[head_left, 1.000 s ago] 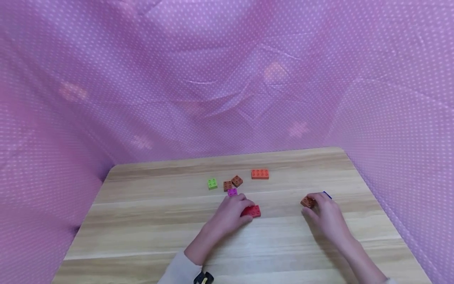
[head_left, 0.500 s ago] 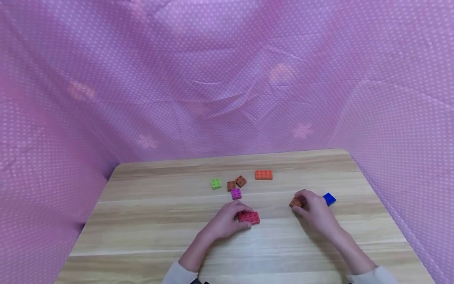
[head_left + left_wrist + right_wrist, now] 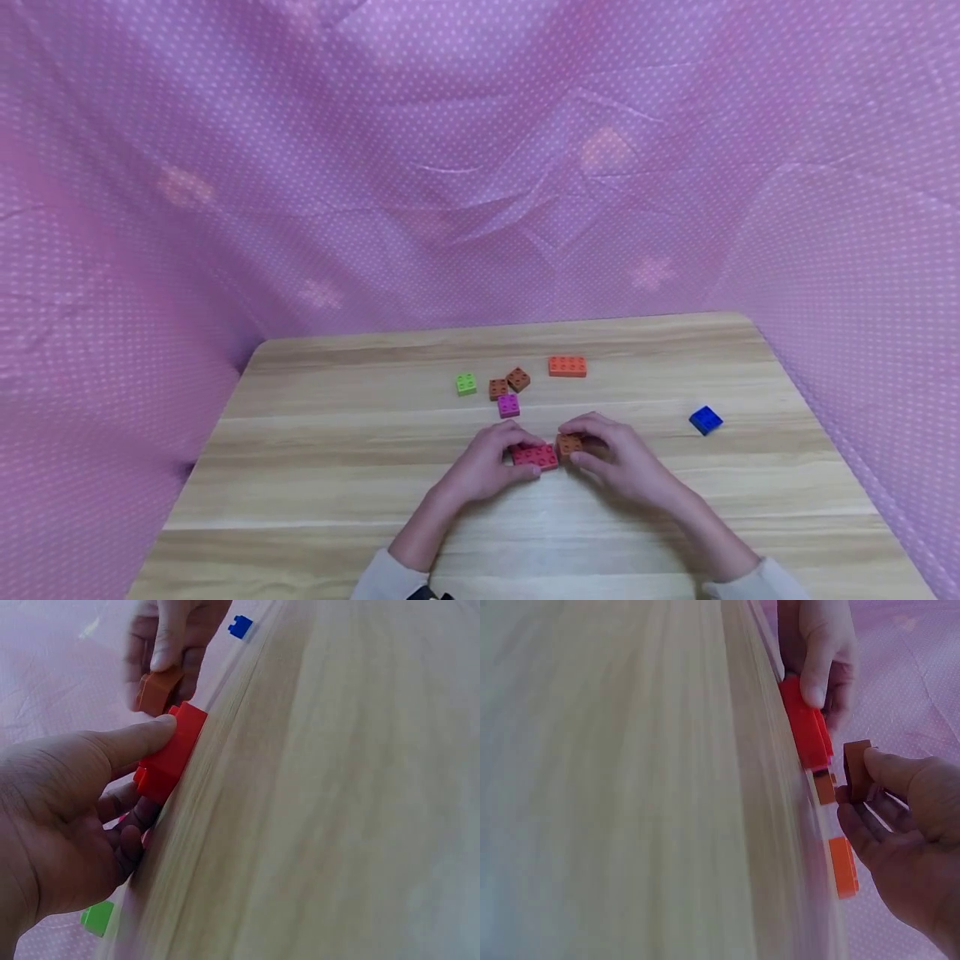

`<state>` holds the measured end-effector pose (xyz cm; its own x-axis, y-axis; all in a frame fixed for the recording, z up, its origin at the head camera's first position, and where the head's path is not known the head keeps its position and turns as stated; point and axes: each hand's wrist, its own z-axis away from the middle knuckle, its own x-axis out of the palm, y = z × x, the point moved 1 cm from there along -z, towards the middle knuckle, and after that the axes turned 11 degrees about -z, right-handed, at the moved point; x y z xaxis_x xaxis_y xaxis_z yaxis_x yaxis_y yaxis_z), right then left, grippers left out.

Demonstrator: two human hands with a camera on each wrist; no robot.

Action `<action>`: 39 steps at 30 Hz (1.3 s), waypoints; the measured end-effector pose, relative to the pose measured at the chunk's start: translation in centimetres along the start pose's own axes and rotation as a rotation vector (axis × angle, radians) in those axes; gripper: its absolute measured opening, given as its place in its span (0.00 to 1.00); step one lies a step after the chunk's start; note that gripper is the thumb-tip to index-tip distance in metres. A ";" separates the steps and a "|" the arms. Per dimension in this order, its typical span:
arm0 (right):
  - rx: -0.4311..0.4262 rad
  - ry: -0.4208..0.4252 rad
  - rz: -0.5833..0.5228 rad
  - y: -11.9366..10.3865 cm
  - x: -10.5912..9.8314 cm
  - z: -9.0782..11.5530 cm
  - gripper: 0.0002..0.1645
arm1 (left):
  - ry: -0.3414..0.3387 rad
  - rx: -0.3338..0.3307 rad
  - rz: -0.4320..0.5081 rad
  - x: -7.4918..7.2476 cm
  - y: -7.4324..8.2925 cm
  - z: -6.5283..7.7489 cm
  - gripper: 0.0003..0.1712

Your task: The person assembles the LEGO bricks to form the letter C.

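Note:
My left hand (image 3: 486,463) grips the left part of a red toy building brick (image 3: 536,457) on the table, thumb on its near side and fingers on its far side. My right hand (image 3: 626,460) pinches a smaller brown building brick (image 3: 570,445) between thumb and fingers, just off the red one's right end. In the right wrist view the brown brick (image 3: 857,769) is raised above the tabletop, tilted, beside the red brick (image 3: 804,724). The left wrist view has the brown brick (image 3: 157,691) close past the red brick's far end.
Beyond my left hand lie a magenta brick (image 3: 508,406), two brown bricks (image 3: 518,379) and a lime green brick (image 3: 467,383). Farther back is an orange brick (image 3: 567,367); a blue one (image 3: 706,420) lies to the right. Pink dotted cloth (image 3: 480,208) surrounds the wooden table (image 3: 315,467).
My right hand has carried the brown brick leftward from beside the blue brick to the red brick's right end. My left hand, first reaching over the red brick, now has thumb and fingers along its sides.

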<state>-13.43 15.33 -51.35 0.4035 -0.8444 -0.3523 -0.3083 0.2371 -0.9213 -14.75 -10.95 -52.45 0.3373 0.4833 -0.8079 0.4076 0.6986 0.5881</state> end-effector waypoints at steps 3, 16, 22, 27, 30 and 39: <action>0.008 -0.022 -0.045 0.0 0.5 -0.4 0.25 | 0.016 0.004 0.003 0.0 0.0 -0.2 0.22; -0.011 -0.036 -0.041 0.4 1.3 -0.5 0.26 | 0.029 0.016 0.027 0.0 0.0 -0.2 0.21; -0.040 -0.038 -0.028 0.4 1.5 -0.4 0.26 | 0.037 0.025 0.038 0.2 -0.1 -0.1 0.21; -0.066 -0.034 -0.024 0.4 1.7 -0.4 0.25 | 0.043 0.032 0.048 0.3 -0.1 -0.2 0.21; -0.079 -0.027 0.002 0.4 1.8 -0.5 0.25 | 0.045 0.032 0.054 0.3 -0.2 -0.2 0.21; -0.098 -0.023 0.068 0.1 2.0 -0.5 0.24 | 0.043 0.022 0.059 0.5 -0.1 0.0 0.21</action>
<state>-13.11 13.41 -52.05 0.3980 -0.8164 -0.4183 -0.4183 0.2443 -0.8748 -14.63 -10.80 -52.89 0.3249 0.5457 -0.7724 0.4070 0.6566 0.6350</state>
